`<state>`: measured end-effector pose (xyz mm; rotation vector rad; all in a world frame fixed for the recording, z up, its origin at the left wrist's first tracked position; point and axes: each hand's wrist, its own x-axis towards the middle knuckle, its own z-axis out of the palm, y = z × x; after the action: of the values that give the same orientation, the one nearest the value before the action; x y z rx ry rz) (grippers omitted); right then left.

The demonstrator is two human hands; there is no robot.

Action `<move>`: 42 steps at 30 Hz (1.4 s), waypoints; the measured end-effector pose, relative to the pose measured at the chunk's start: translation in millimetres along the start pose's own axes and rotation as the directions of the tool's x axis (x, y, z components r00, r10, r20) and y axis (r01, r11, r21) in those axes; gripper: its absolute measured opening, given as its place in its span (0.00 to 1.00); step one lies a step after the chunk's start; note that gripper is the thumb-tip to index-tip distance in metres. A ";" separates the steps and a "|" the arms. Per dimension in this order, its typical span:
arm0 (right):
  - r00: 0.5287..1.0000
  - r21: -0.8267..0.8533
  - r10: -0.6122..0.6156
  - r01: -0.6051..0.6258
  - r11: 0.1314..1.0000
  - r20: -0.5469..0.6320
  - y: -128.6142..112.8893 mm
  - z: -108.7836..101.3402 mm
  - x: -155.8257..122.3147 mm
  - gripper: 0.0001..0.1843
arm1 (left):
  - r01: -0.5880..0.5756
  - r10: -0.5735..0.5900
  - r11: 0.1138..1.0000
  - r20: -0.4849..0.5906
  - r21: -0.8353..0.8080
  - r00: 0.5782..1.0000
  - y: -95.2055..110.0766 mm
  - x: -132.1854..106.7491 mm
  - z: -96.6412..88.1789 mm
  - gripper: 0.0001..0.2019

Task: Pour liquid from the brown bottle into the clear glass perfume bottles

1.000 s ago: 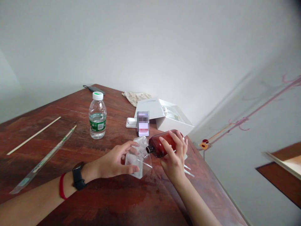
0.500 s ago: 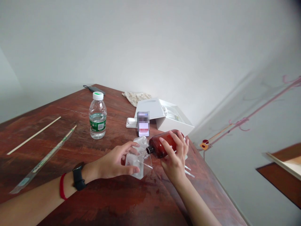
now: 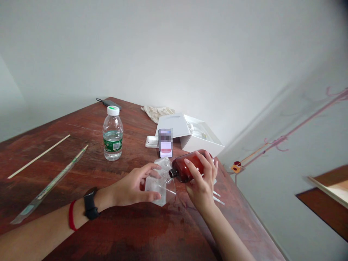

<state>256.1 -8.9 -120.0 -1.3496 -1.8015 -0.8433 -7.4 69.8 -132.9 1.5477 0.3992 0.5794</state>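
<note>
My left hand [image 3: 133, 185] grips a clear plastic pouch [image 3: 160, 188] from the left side, holding it upright above the reddish-brown wooden table [image 3: 130, 232]. My right hand [image 3: 201, 185] wraps around an amber bottle [image 3: 187, 166], which lies tilted with its black-threaded neck pointing down-left. The uncapped neck sits at the pouch's upper part, close to or just inside its opening; I cannot tell which. The pouch looks to hold something pale and cloudy at the bottom.
A water bottle [image 3: 112, 133] with a green label stands at the left. A chopstick [image 3: 39, 156] and a wrapped chopstick [image 3: 50, 185] lie further left. Behind my hands are a phone [image 3: 165, 143], a white box [image 3: 190, 134], a cloth [image 3: 157, 113] and several white sticks [image 3: 219, 197].
The amber bottle and pouch have barely moved. My right hand has shifted very slightly, and the amber bottle sits at much the same tilt.
</note>
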 end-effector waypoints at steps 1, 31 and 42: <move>1.000 -0.003 0.000 0.000 1.000 0.002 0.2 0.1 -0.2 0.48 | 0.001 -0.001 1.000 0.002 0.003 1.000 0.3 0.3 -0.2 0.41; 1.000 0.006 0.001 -0.001 1.000 -0.015 -1.9 0.2 1.6 0.45 | 0.000 0.000 1.000 -0.001 -0.009 1.000 0.5 -2.0 0.6 0.40; 1.000 0.010 0.003 -0.003 1.000 -0.009 -0.2 0.2 1.2 0.49 | -0.006 0.006 1.000 -0.008 0.011 1.000 1.1 -2.2 0.9 0.40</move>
<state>255.6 -8.3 -119.1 -1.3398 -1.7946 -0.8359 -8.8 67.7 -132.2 1.5582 0.4043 0.5887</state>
